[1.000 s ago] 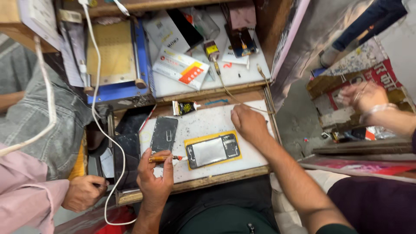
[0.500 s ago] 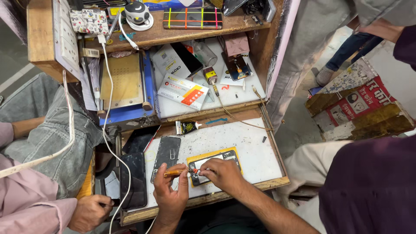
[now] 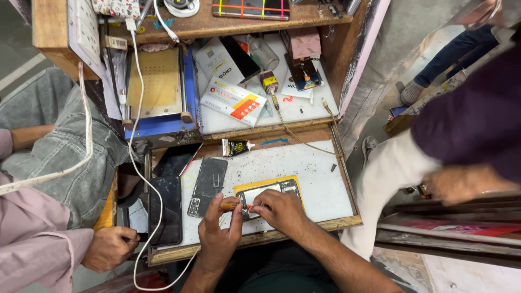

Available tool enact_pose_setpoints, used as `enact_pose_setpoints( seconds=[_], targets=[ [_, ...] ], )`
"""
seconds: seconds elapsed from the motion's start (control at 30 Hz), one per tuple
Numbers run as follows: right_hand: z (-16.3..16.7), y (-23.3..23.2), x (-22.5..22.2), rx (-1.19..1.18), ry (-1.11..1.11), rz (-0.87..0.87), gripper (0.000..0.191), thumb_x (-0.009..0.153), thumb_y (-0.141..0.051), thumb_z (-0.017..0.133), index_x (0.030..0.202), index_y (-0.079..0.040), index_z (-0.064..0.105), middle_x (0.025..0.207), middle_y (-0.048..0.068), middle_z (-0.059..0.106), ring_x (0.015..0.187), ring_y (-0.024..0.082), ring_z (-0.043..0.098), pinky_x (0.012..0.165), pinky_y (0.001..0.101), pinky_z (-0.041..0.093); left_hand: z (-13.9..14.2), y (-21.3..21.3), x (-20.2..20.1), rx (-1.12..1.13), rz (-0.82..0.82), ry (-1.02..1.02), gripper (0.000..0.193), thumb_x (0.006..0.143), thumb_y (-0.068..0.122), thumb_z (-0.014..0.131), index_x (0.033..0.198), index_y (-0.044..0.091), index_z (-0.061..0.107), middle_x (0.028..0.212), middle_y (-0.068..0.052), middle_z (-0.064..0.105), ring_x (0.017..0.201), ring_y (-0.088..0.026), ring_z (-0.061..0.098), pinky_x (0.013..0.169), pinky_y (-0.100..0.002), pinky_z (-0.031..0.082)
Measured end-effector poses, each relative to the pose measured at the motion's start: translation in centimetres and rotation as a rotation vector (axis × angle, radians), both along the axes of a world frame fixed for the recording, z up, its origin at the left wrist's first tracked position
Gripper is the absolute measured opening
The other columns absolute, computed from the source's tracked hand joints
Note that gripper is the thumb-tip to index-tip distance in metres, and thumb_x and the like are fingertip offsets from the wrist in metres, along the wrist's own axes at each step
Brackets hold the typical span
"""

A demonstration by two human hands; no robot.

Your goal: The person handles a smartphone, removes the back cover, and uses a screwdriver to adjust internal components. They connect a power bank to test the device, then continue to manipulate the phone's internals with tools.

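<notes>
**Two hands meet over an opened phone on a repair bench**

Seen from above, a white work board (image 3: 304, 173) fills the middle of a cluttered wooden stall. At nine o'clock a neighbour in a pink sleeve sits close, one fist (image 3: 111, 248) closed near a white cable (image 3: 142, 163) that trails down from a shelf. Just right of the cable lie a dark phone screen (image 3: 164, 209) and a grey back cover (image 3: 208, 186), set aside flat at the board's edge, probably to leave the centre free.

At six o'clock the person's left hand (image 3: 220, 230) pinches a thin orange-handled tool (image 3: 230, 206) between thumb and forefinger, held level so its tip reaches the opened phone (image 3: 269, 191). That phone lies face up in a yellow frame, in the lower middle of the board. The right hand (image 3: 282, 211) rests on its near edge, fingers curled and pressed down, seemingly to steady it; I cannot tell whether they pinch anything small.

At twelve o'clock a small glue tube (image 3: 237, 146) lies within reach. At three o'clock another person's hand (image 3: 461, 184) hangs by the stall.

Compared with half a second ago, both hands sit in much the same place over the phone, closer together, and the view has tilted so that the bystander's hand now shows.
</notes>
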State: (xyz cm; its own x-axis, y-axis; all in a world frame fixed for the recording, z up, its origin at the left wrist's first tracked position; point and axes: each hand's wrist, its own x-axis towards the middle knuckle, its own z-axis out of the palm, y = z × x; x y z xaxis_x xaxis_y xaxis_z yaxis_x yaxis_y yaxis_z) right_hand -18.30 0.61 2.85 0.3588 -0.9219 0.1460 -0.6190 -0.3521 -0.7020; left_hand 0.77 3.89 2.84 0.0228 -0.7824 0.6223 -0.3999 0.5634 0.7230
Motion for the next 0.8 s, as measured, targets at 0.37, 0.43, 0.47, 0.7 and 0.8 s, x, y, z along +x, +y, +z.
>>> enact_pose_setpoints(
  seconds=[0.37, 0.43, 0.47, 0.7, 0.8],
  targets=[
    [-2.5, -0.3, -0.2, -0.054, 0.060, -0.023, 0.061, 0.075, -0.036, 0.088, 0.125, -0.006, 0.069, 0.119, 0.017, 0.071, 0.108, 0.036, 0.068, 0.088, 0.0430, 0.055, -1.6, -0.9, 0.6, -0.091, 0.137, -0.102, 0.069, 0.094, -0.006, 0.078, 0.146, 0.004, 0.035, 0.100, -0.015, 0.072, 0.091, -0.026, 0.076, 0.080, -0.037, 0.063],
    [-2.7, -0.4, -0.1, -0.145, 0.095, 0.068, 0.064, 0.075, -0.034, 0.087, 0.129, -0.006, 0.067, 0.131, 0.017, 0.066, 0.127, 0.039, 0.057, 0.104, 0.0487, 0.047, -2.1, -1.4, 1.6, -0.089, 0.150, -0.120, 0.068, 0.097, -0.005, 0.077, 0.148, 0.004, 0.033, 0.104, -0.017, 0.072, 0.094, -0.028, 0.076, 0.081, -0.037, 0.064],
    [-2.6, -0.4, -0.1, -0.198, 0.112, 0.110, 0.065, 0.075, -0.034, 0.086, 0.130, -0.005, 0.066, 0.137, 0.017, 0.063, 0.136, 0.041, 0.052, 0.112, 0.0516, 0.042, -2.3, -1.5, 2.0, -0.072, 0.156, -0.150, 0.068, 0.097, -0.004, 0.078, 0.147, 0.004, 0.034, 0.104, -0.017, 0.072, 0.093, -0.028, 0.076, 0.080, -0.036, 0.064],
    [-2.6, -0.5, 0.2, -0.111, 0.182, 0.153, 0.062, 0.078, -0.035, 0.086, 0.129, -0.007, 0.066, 0.145, 0.015, 0.057, 0.143, 0.037, 0.046, 0.119, 0.0590, 0.031, -3.2, -2.6, 2.1, -0.055, 0.161, -0.241, 0.068, 0.096, 0.000, 0.080, 0.147, 0.007, 0.035, 0.105, -0.015, 0.072, 0.093, -0.028, 0.076, 0.080, -0.037, 0.063],
    [-3.0, -0.5, 0.0, -0.105, 0.188, 0.149, 0.063, 0.077, -0.036, 0.086, 0.129, -0.007, 0.066, 0.144, 0.014, 0.058, 0.143, 0.037, 0.045, 0.119, 0.0591, 0.031, -3.8, -3.2, 2.0, -0.059, 0.139, -0.237, 0.069, 0.097, 0.001, 0.080, 0.148, 0.008, 0.035, 0.106, -0.015, 0.072, 0.095, -0.027, 0.076, 0.081, -0.036, 0.064]
  ],
)
